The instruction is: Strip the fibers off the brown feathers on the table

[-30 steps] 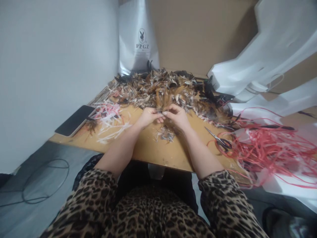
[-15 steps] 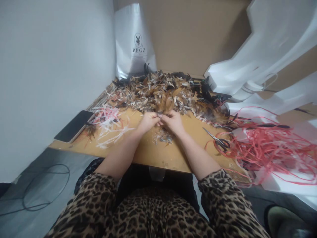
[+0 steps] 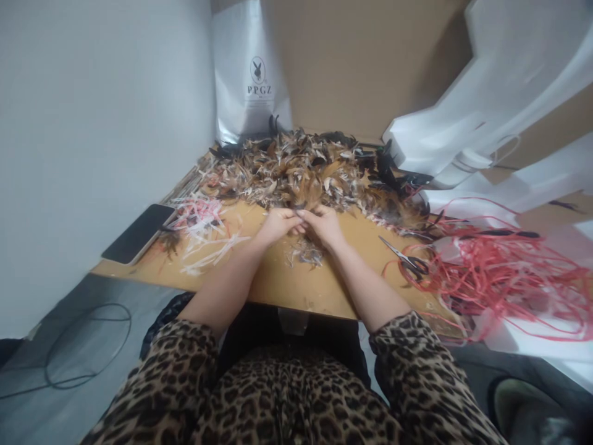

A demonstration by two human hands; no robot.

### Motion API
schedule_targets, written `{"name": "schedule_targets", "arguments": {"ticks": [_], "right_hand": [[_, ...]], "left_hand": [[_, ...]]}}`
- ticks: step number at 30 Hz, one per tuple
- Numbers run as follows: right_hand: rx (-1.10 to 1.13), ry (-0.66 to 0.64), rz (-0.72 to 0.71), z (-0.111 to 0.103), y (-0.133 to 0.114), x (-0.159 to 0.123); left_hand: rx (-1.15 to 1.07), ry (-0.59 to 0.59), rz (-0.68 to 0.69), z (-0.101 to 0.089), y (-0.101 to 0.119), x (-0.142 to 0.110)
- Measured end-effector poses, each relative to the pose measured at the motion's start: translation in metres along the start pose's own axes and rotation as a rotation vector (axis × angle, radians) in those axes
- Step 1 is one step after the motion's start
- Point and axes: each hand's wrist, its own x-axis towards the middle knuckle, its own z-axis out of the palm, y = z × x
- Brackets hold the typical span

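Note:
My left hand (image 3: 280,224) and my right hand (image 3: 324,225) meet above the wooden table (image 3: 296,290), thumbs and fingertips pressed together. Between them they pinch the lower ends of a small bunch of brown feathers (image 3: 307,190), whose tips fan away from me. The quill ends are hidden by my fingers. Right behind the bunch lies a wide heap of brown, cream and black feathers (image 3: 278,164), so its outline blends with the heap. Small grey feather scraps (image 3: 306,252) lie on the table just below my hands.
Scissors (image 3: 405,256) lie to the right, beside a tangle of red strips (image 3: 504,272). On the left are a phone (image 3: 139,235) and a pile of pink and white strips (image 3: 199,216). A silver bag (image 3: 252,80) stands behind the heap; white sheeting (image 3: 445,136) hangs at right.
My right hand has closed in against the left, and its fingers have shifted at the feather bunch's base. The view has tilted slightly. Both hands keep their pinch.

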Motion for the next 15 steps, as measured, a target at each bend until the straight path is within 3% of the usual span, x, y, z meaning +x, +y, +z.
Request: {"name": "schedule_targets", "arguments": {"ticks": [3,6,10,15], "right_hand": [[0.075,0.018,0.019,-0.003,-0.005,0.002],[0.017,0.084,-0.011,-0.014,-0.002,0.010],[-0.402,0.138,-0.207,-0.029,0.008,0.018],[-0.899,0.000,-0.357,-0.031,0.013,0.015]], "left_hand": [[-0.031,0.026,0.010,-0.004,0.006,-0.001],[-0.100,0.141,0.035,-0.012,0.009,0.000],[-0.239,0.242,0.037,-0.022,0.009,0.003],[-0.283,0.280,-0.005,-0.024,0.012,0.003]]}}
